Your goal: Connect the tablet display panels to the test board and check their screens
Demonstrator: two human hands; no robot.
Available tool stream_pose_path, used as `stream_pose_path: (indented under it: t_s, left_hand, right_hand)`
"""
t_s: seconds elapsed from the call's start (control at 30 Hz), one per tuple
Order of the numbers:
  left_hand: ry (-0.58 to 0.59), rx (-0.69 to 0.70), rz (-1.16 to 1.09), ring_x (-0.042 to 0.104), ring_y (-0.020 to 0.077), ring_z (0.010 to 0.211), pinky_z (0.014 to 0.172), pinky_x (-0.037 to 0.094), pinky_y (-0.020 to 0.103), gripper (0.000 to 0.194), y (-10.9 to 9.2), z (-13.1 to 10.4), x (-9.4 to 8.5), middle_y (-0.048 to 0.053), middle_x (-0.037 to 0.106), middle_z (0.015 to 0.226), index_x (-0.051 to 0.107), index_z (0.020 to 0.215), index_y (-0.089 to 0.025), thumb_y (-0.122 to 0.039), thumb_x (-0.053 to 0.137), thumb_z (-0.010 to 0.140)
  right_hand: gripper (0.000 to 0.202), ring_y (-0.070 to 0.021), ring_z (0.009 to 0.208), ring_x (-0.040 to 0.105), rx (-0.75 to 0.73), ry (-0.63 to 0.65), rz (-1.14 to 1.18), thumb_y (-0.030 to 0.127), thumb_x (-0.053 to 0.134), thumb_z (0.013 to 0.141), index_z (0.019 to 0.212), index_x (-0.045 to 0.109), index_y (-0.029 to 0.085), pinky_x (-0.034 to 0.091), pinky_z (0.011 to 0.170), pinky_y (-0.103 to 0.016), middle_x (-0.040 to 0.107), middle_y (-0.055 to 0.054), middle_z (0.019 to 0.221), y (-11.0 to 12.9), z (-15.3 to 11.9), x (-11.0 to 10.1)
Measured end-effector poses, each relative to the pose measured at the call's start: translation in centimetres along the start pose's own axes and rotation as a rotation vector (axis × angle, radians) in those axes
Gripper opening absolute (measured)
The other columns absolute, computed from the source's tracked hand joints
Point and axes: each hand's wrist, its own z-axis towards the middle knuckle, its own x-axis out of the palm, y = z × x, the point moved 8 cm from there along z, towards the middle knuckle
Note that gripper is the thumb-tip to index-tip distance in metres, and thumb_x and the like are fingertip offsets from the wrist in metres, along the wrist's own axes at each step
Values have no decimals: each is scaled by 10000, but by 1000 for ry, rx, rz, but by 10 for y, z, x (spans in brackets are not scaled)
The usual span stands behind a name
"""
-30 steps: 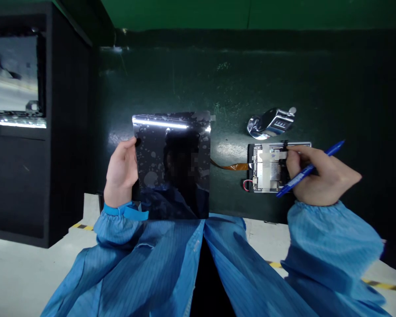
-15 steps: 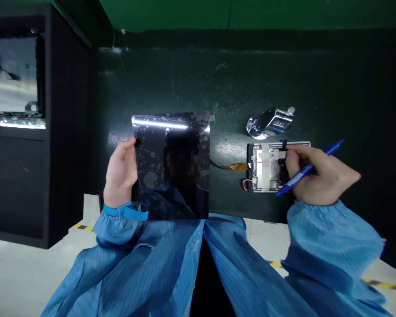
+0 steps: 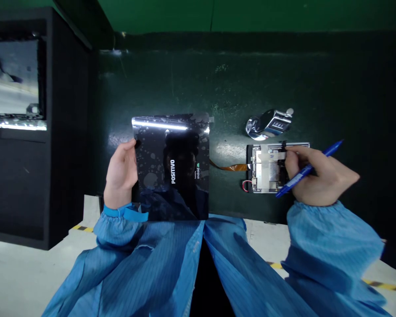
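My left hand (image 3: pixel 121 174) grips the left edge of a dark tablet screen (image 3: pixel 158 149), thumb on its front. The glass has bubbled film on it and shows white "POSITIVO" lettering and a small android logo. From its right edge an orange ribbon cable (image 3: pixel 232 167) runs to a framed circuit board (image 3: pixel 264 169) crossed by pale tape. At that board's right end, my right hand (image 3: pixel 321 176) has thumb and forefinger pinched on its upper part. A blue pen (image 3: pixel 331 148) is also held in this hand, slanting across the fingers; what the fingertips press is partly hidden.
Behind the board stands a chrome tally counter (image 3: pixel 272 123) on the dark green table (image 3: pixel 171 79). To the left rises a black box-like shelf (image 3: pixel 67 132) with a metal-backed panel (image 3: pixel 11 79) in its upper opening. The table's near edge runs just by my blue coat (image 3: pixel 145 264).
The screen has gone from blank black to showing the POSITIVO lettering and android logo. Both hands have stayed nearly where they were.
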Motion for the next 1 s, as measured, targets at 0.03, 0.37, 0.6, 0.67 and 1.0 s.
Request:
stream_pose_path:
  t_s: [0.03,0.37,0.6,0.67,1.0]
  left_hand:
    - [-1,1,6,592,281,1312,1111,463,438,311,0,0,0,57,768,1115,748,1015,-225,-255,450,927]
    - [-6,2,5,558,259,1355,1118,460,426,315,1,1,-1,38,777,1087,755,986,-268,-262,447,922]
    - [-11,-8,-25,589,277,1325,1112,482,433,301,1,0,-2,71,776,1123,759,1007,-200,-266,476,928]
    - [-51,-35,-34,605,282,1310,1099,499,434,287,4,1,-6,73,786,1094,761,990,-197,-272,491,930]
    - [-100,122,-67,605,267,1321,1139,473,356,220,-8,2,-8,42,798,1116,780,991,-214,-370,742,840]
  right_hand:
    - [233,-161,560,618,11,7,-1,277,625,913,980,781,117,468,517,-256,723,-85,717,-1,0,0]
    - [235,-155,539,594,-26,-1,-15,267,623,920,966,778,97,445,506,-248,710,-93,694,4,2,-1]
    - [246,-152,526,618,0,-19,-37,284,582,927,982,770,136,457,508,-236,702,-60,669,-1,0,1]
    - [268,-151,515,636,61,-54,10,260,527,944,1039,757,161,477,513,-236,688,-28,643,-7,-2,-3]
    - [418,-151,620,715,-6,72,523,192,608,931,1300,636,387,589,600,-249,759,39,829,74,2,-3]
